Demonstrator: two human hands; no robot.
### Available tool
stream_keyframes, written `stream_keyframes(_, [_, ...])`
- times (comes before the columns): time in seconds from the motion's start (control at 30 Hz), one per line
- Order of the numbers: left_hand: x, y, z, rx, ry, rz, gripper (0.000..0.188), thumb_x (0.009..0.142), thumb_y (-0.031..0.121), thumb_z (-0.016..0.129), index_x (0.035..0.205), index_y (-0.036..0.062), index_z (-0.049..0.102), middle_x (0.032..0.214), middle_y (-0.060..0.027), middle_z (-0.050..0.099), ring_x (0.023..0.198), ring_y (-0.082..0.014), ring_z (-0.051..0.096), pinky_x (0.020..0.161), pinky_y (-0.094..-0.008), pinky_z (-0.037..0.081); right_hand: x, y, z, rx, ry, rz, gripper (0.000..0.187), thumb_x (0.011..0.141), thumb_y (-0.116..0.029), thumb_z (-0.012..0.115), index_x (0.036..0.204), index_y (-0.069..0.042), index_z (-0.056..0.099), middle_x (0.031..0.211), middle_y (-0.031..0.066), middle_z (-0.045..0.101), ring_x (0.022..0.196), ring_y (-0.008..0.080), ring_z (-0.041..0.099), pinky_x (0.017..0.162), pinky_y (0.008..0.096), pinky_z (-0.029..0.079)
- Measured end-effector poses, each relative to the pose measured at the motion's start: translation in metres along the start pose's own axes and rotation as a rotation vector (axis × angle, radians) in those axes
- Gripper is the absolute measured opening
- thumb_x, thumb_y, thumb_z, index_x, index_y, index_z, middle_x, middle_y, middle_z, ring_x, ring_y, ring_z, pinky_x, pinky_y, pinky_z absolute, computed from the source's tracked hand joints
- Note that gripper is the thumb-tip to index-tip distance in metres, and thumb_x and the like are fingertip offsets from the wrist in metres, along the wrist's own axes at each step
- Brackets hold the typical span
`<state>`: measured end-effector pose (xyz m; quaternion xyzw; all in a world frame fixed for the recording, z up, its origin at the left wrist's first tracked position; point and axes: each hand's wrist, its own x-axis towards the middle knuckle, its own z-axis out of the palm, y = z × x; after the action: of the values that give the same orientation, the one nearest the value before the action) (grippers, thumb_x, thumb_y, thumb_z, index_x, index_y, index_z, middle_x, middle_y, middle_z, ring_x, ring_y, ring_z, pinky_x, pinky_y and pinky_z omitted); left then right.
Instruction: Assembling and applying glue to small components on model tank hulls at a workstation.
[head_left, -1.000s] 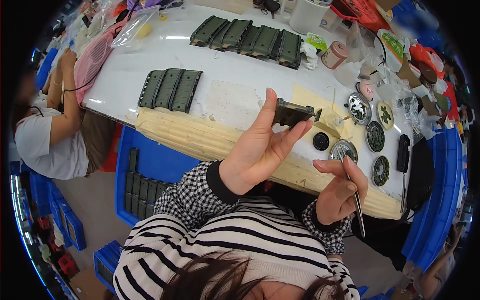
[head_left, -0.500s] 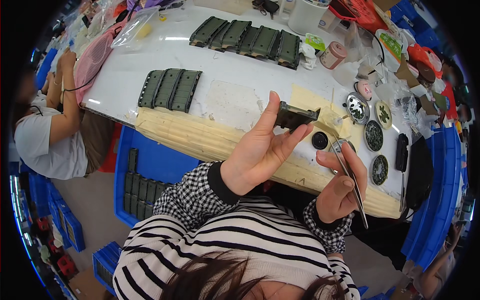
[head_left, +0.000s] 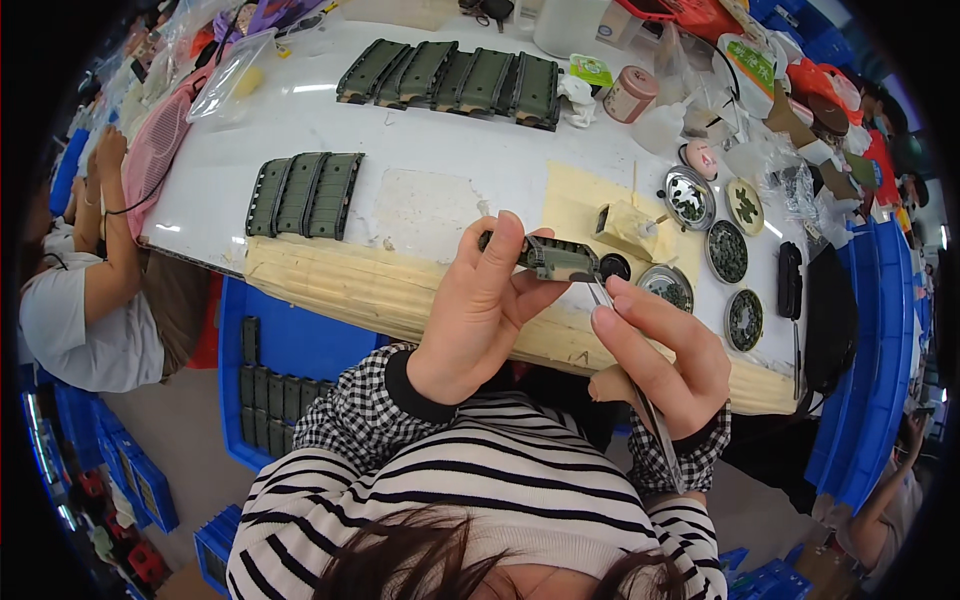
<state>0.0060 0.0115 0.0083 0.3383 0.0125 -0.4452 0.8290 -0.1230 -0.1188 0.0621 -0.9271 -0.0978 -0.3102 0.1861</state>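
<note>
My left hand [head_left: 462,325] grips a small dark green and tan camouflage-patterned rectangular part [head_left: 560,262] between thumb and fingers, above the table's front edge. In my right hand [head_left: 682,365] is a pair of metal tweezers [head_left: 652,425]; a tan cover sits on one finger. The tweezer tips meet or nearly meet the right end of the part; whether they hold a tiny piece is too small to tell. Close by are a black round lid [head_left: 615,267] and a dish of small dark green bits [head_left: 667,286].
Similar green parts stand in a back row [head_left: 450,82] and a left group [head_left: 305,196]. More dishes [head_left: 727,251] lie right, past a yellow-wrapped block [head_left: 635,232]. A blue bin [head_left: 300,330] of parts sits below the table. A person [head_left: 95,290] is at the left.
The part has turned in my left hand and come lower and left. My right hand has swung the tweezers up to its end. The whole view has shifted slightly.
</note>
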Motion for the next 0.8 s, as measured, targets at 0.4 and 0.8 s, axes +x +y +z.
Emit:
stream_keyframes(0.4, [-0.0049, -0.0014, 0.0001, 0.099, 0.006, 0.077, 0.033, 0.098, 0.045, 0.050, 0.113, 0.0164, 0.052, 0.120, -0.0075, 0.060, 0.103, -0.0149, 0.062, 0.088, -0.0302, 0.054, 0.0038, 0.0021, -0.0019, -0.025, -0.018, -0.069, 0.037, 0.080, -0.028, 0.073, 0.103, 0.002, 0.070, 0.100, 0.0164, 0.064, 0.089, 0.0293, 0.069, 0.074, 0.0344, 0.059])
stream_keyframes(0.8, [-0.0038, 0.0015, 0.0000, 0.007, -0.024, 0.044, 0.046, 0.093, 0.039, 0.062, 0.116, 0.0107, 0.034, 0.117, -0.0075, 0.054, 0.100, -0.0184, 0.062, 0.086, -0.0347, 0.055, 0.0021, 0.0047, 0.0004, -0.002, -0.001, -0.080, 0.037, 0.080, -0.028, 0.072, 0.102, 0.002, 0.070, 0.100, 0.0164, 0.065, 0.090, 0.0298, 0.069, 0.075, 0.0347, 0.059])
